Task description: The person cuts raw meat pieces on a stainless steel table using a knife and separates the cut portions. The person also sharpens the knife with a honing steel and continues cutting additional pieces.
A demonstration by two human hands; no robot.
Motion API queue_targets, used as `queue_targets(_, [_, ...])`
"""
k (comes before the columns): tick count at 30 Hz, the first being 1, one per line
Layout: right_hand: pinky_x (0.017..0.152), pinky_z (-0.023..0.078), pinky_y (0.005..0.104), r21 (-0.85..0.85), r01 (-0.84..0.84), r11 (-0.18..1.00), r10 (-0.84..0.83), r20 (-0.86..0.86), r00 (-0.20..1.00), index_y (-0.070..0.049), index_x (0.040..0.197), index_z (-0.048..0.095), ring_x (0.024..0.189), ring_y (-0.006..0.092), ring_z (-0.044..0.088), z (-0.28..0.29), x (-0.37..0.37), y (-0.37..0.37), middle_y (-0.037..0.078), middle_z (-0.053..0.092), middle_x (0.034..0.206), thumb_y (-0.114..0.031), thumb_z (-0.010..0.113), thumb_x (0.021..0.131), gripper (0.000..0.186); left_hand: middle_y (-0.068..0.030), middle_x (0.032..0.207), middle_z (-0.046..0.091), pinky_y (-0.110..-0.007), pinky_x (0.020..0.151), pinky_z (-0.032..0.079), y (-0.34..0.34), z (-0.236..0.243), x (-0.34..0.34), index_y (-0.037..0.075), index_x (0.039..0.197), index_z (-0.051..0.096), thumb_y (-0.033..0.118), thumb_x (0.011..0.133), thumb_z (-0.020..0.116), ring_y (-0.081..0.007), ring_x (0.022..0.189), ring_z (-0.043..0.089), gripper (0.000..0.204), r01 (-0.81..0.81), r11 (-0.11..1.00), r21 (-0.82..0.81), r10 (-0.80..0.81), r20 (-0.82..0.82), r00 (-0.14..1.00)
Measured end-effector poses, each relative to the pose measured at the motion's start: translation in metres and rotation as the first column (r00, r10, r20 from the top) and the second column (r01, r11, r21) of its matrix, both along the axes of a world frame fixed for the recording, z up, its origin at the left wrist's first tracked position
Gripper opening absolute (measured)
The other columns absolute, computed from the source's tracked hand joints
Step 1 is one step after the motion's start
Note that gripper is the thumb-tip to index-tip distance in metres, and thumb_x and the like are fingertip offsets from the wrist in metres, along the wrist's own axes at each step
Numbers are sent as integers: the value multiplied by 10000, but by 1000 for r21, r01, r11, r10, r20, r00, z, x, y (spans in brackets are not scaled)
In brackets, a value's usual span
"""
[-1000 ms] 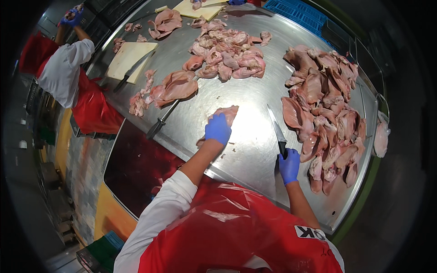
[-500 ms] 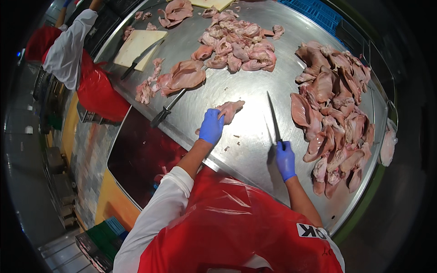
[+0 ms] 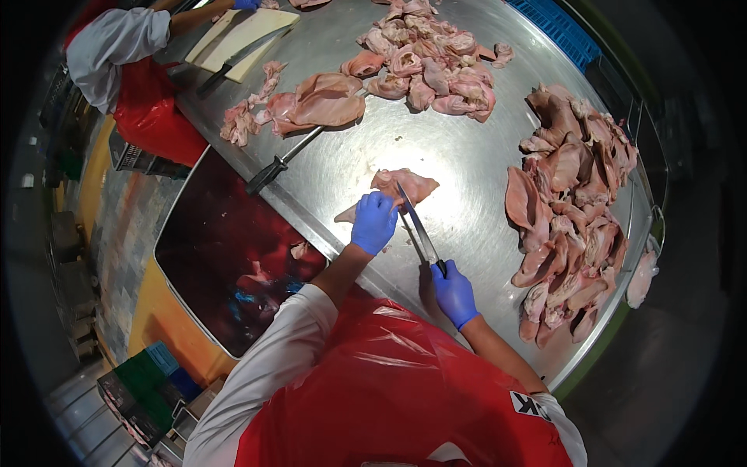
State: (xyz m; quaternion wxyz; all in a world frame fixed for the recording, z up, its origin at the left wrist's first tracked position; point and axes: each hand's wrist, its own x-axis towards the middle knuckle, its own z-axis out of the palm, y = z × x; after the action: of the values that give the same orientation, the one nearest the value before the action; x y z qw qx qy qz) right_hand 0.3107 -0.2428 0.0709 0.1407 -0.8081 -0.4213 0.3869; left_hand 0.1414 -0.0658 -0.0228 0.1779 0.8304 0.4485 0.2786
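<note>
My left hand, in a blue glove, is closed on a pale pink piece of pig's ear lying on the steel table. Gripped by its black handle, a long narrow knife is in my gloved right hand. The blade points away from me, and its tip lies against the piece just right of my left fingers. Left of my hands rests a sharpening steel with a black handle, its rod reaching to a large pig's ear.
A pile of whole ears covers the right side; trimmed pieces lie at the far middle. Another knife rests on a white cutting board near a co-worker's sleeve. Below the near-left table edge stands a dark red-looking bin.
My right hand has swung the knife left, bringing its tip onto the piece. The piece now lies more spread out under my left hand. The co-worker's arm has come over the cutting board.
</note>
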Motion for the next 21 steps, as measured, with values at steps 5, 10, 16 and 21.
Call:
queue_targets(5, [728, 496, 590, 18, -13, 1000, 12, 77, 997, -24, 1044, 554, 866, 536, 638, -1, 1, 6, 317, 672, 889, -402, 552, 1036, 378, -158, 1020, 561, -477, 850, 452, 6, -4, -1, 55, 1033, 595, 188, 883, 672, -368, 948, 537, 214, 15, 1000, 1, -15, -50, 999])
queue_targets(10, [726, 502, 584, -50, -27, 998, 30, 76, 997, -20, 1054, 554, 871, 529, 643, 7, 2, 11, 311, 675, 888, -390, 554, 1039, 370, -132, 1022, 573, -468, 852, 453, 7, -5, -2, 69, 1026, 598, 182, 868, 670, -346, 941, 545, 207, 8, 1000, 2, -8, -49, 999])
queue_targets(16, [736, 505, 589, -113, -54, 992, 67, 115, 991, -16, 1076, 538, 880, 522, 650, 7, -2, 24, 313, 679, 880, -380, 546, 1041, 366, -121, 1000, 595, -464, 855, 451, 9, -5, -7, 73, 1025, 621, 172, 869, 659, -330, 924, 563, 188, 29, 999, -43, -28, 36, 999])
queue_targets(21, [733, 513, 592, -145, -96, 985, 118, 154, 981, -22, 1086, 521, 845, 523, 655, -2, -10, 56, 308, 683, 869, -396, 526, 1043, 376, -90, 935, 599, -450, 817, 449, 12, 2, -5, 107, 1006, 635, 193, 898, 640, -297, 875, 573, 139, 39, 999, -30, -36, 80, 996])
